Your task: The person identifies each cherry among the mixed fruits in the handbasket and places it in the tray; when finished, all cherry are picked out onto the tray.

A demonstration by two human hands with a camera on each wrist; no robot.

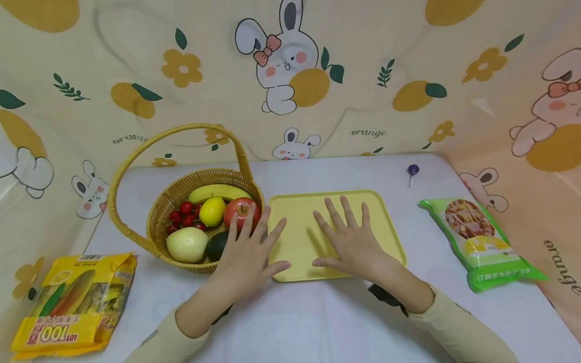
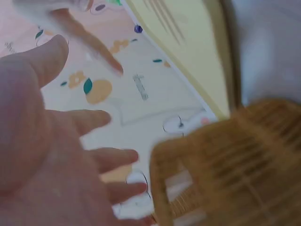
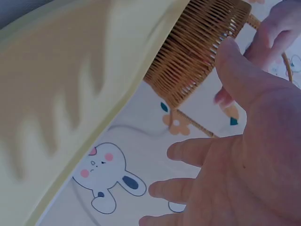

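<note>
- Wicker basket (image 1: 209, 176) stands on the counter (image 1: 290, 322).
- Left hand (image 1: 245, 259), fingers apart, holds nothing near the basket.
- Yellow tray (image 1: 297, 239) lies right of the basket.
- Right hand (image 1: 356, 249), fingers apart, hovers empty above it.
- Seemingly a ready pause; any grasp would call for curling fingers.

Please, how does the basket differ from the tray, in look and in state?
The basket is woven; the tray looks smooth. The basket has a tall handle; the tray has none. The basket holds fruit; the tray holds none. Both rest on the table.
</note>
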